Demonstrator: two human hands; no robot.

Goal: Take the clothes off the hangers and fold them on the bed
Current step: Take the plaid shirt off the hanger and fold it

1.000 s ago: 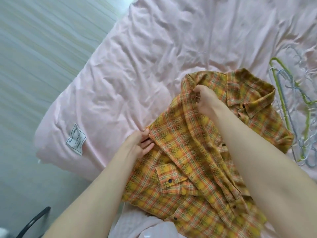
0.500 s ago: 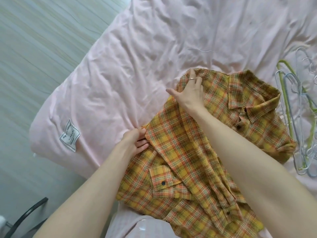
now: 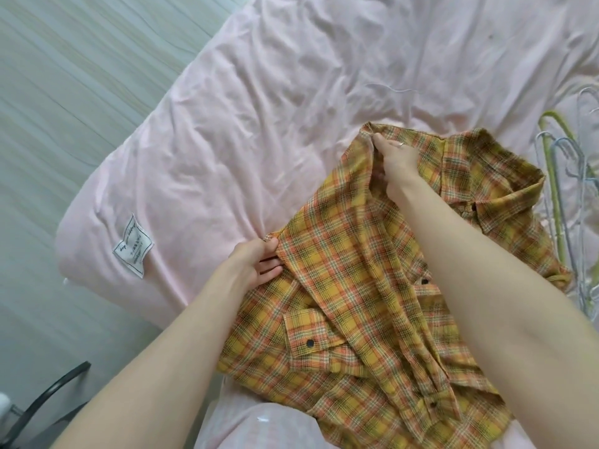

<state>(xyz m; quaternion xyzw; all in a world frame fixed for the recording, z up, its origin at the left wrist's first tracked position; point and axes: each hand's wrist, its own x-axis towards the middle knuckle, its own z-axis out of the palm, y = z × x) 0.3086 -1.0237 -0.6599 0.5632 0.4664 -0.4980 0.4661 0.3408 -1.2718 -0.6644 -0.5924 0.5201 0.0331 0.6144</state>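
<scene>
I see the left hand [image 3: 256, 264] pinching the plaid shirt [image 3: 350, 286] at its nine o'clock edge; the right hand [image 3: 393, 157] pinches its twelve o'clock fold on the bed [image 3: 259, 108].

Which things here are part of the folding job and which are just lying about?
In the job:
plaid shirt, folded edge held by left hand and right hand
pink bedding
emptied hangers at the right

Lying about:
white label on the bedding
dark chair frame on the floor
</scene>
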